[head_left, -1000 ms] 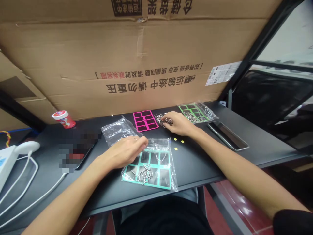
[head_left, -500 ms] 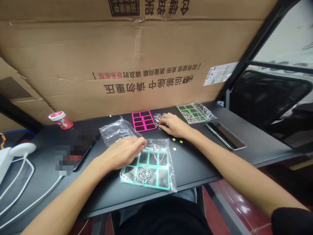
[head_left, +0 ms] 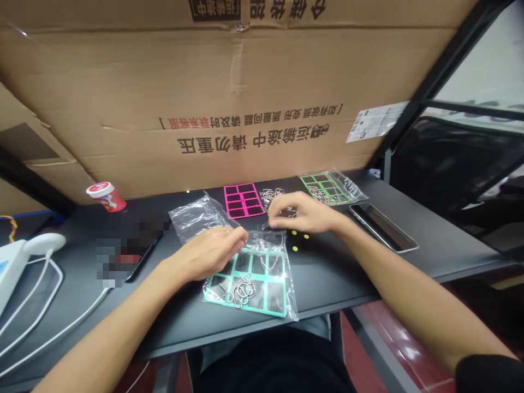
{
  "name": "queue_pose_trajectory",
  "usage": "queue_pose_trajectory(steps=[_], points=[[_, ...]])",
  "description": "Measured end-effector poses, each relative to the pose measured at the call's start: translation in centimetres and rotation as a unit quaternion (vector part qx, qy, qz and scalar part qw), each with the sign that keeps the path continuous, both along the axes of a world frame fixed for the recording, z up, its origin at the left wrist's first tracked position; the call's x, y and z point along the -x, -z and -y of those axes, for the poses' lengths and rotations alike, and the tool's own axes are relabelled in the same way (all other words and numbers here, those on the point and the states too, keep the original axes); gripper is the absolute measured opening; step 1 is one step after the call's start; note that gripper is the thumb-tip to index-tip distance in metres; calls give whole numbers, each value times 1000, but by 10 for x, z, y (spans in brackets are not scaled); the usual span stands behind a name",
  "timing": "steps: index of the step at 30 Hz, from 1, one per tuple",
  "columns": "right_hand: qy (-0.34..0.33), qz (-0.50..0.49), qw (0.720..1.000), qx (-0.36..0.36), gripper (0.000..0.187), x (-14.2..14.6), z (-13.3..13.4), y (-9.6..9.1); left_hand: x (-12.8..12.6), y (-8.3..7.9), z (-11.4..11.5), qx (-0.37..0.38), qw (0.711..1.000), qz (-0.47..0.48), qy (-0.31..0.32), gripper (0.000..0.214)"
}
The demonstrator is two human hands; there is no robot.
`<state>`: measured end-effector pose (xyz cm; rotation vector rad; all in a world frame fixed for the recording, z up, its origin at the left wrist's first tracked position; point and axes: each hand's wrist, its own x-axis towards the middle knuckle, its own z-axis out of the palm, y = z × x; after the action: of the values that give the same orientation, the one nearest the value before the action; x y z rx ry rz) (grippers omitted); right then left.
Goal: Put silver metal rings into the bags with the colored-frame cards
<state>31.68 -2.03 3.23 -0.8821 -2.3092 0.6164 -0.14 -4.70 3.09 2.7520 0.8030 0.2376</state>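
My left hand (head_left: 210, 254) lies curled at the upper edge of a clear plastic bag (head_left: 266, 240) and holds that edge. The bag contains a teal grid frame (head_left: 262, 299) with several metal rings (head_left: 241, 292) on it. My right hand (head_left: 303, 213) is raised just above a loose pile of small metal rings (head_left: 272, 197), and its fingertips pinch a thin metal piece (head_left: 266, 225). Beside the pile lies a magenta grid frame (head_left: 244, 201). A green grid frame (head_left: 325, 188) sits on a clear bag to the right.
An emptied clear bag (head_left: 198, 218) lies on the black desk (head_left: 327, 267) with small yellow dots (head_left: 295, 241) nearby. Two phones (head_left: 382, 226), one pixelated, lie on either side. Behind stand a large cardboard box (head_left: 245, 93) and a red-and-white tub (head_left: 106, 196). White cables lie at the left.
My right hand has lifted off the ring pile and moved toward me, pinching a thin piece. My left hand has stayed at the bag's edge.
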Motion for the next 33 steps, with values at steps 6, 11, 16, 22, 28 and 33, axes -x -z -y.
queue_pose_trajectory(steps=[6,11,16,22,28,33], points=[[73,41,994,-65,21,2,-12,18,0,1,-1,8,1000,7,-2,28],[124,196,962,-142,24,12,-30,46,0,1,-1,12,1000,-7,-7,29],[135,253,939,-191,26,22,-35,50,-1,0,0,11,1000,-1,-5,28],[222,77,960,-153,19,10,-28,37,-1,-2,1,13,1000,-9,-10,30],[11,9,1000,-22,18,18,26,-1,0,-2,1,14,1000,-8,-5,29],[276,13,948,-157,33,-40,79,12,1,1,-1,15,1000,-14,-12,30]])
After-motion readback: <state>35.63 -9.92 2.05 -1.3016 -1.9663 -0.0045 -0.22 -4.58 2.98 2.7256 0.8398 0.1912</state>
